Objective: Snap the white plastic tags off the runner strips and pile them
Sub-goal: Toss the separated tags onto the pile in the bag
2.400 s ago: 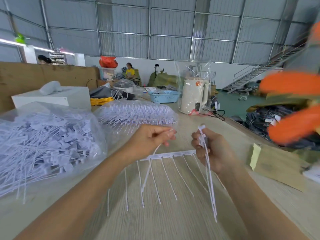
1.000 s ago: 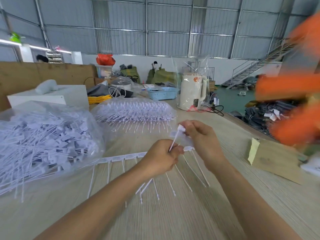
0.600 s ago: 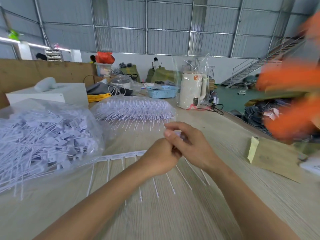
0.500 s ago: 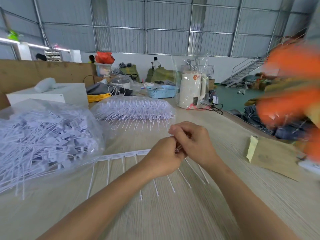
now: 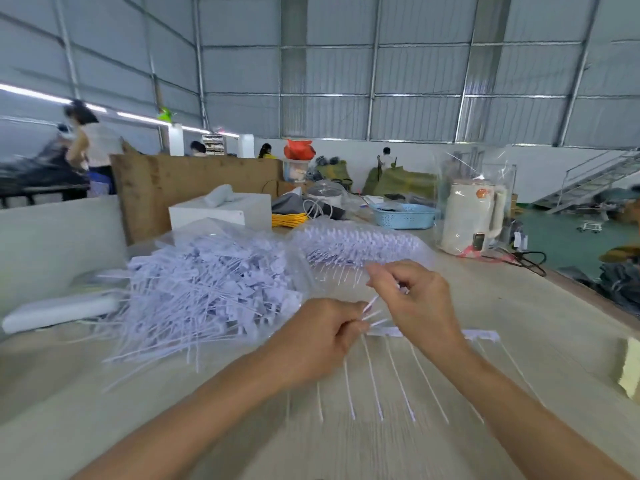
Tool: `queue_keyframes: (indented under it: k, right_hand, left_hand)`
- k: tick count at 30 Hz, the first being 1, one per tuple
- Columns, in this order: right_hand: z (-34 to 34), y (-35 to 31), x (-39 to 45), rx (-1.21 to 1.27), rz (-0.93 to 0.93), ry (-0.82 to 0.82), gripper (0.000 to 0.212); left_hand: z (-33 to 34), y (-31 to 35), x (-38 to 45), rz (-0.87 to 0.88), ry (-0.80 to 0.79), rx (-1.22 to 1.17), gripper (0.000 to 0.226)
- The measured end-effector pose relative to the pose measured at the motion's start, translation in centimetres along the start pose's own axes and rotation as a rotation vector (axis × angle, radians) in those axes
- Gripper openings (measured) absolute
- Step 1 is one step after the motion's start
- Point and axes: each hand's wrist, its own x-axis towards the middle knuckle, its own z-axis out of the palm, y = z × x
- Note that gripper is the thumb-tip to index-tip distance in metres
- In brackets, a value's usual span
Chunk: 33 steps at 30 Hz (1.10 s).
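A white runner strip lies across the table with several thin tag tails pointing toward me. My left hand pinches a few loose white tags by their ends. My right hand hovers just above and right of it with fingers curled; I cannot tell what, if anything, it holds. A big pile of loose white tags on clear plastic lies to the left.
A clear bag of unbroken strips lies behind my hands. Further back stand a white kettle, a blue basket and a white box. A yellow pad lies at the right edge. People work in the background.
The view has swung left, so the tag pile sits nearer the centre. My hands have drawn slightly apart, and loose tags show in my left hand.
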Motion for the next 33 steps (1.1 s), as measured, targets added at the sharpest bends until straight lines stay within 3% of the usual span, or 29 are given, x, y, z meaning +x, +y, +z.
queue_keyframes:
  k: [3, 5, 6, 9, 12, 14, 17, 20, 23, 25, 27, 31, 33]
  right_hand:
    - [4.9, -2.9, 0.4, 0.057, -0.035, -0.155, 0.021]
    - [7.9, -3.9, 0.4, 0.030, -0.077, -0.181, 0.041]
    - [9.1, -4.0, 0.6, -0.048, -0.140, -0.156, 0.046]
    - [12.4, -3.9, 1.3, -0.550, -0.345, -0.169, 0.022]
    - [14.8, -3.7, 3.0, -0.967, -0.159, -0.401, 0.023]
    - [15.4, -3.7, 4.3, -1.092, 0.011, -0.505, 0.039]
    - [15.5, -3.3, 5.5, -1.005, 0.053, -0.508, 0.075]
    - [15.5, -3.2, 6.1, -0.892, -0.020, -0.479, 0.094]
    - [15.5, -3.3, 6.7, -0.885, -0.081, -0.438, 0.091]
    - [15.4, -3.5, 7.0, -0.860, -0.086, -0.413, 0.090]
    - [15.4, -3.5, 7.1, -0.858, -0.087, -0.399, 0.091]
    - [15.4, -3.1, 7.0, -0.866, -0.099, -0.415, 0.094]
    - [15.3, -3.1, 7.0, -0.864, -0.101, -0.406, 0.092]
  left_hand:
    - [-3.9, -3.2, -3.2, -0.082, 0.092, 0.152, 0.023]
    - [-6.2, -6.0, -5.4, -0.174, 0.152, 0.253, 0.022]
    - [-7.3, -7.5, -6.4, -0.238, 0.178, 0.310, 0.023]
    - [-9.7, -11.7, -8.4, -0.370, 0.241, 0.479, 0.020]
    - [-10.2, -14.3, -8.3, -0.355, 0.198, 0.558, 0.021]
    - [-9.8, -15.7, -7.1, -0.349, 0.119, 0.590, 0.023]
    - [-8.4, -17.3, -4.3, -0.329, 0.071, 0.591, 0.030]
    - [-7.1, -18.3, -1.4, -0.314, 0.058, 0.579, 0.043]
    - [-6.0, -18.8, 0.2, -0.247, 0.021, 0.531, 0.039]
    - [-5.2, -19.3, 0.5, -0.225, -0.020, 0.639, 0.040]
    - [-4.7, -19.5, 0.5, -0.338, -0.126, 0.688, 0.042]
    - [-4.9, -19.2, -0.5, -0.276, -0.092, 0.966, 0.032]
    - [-4.8, -19.7, -0.8, -0.148, -0.119, 0.979, 0.060]
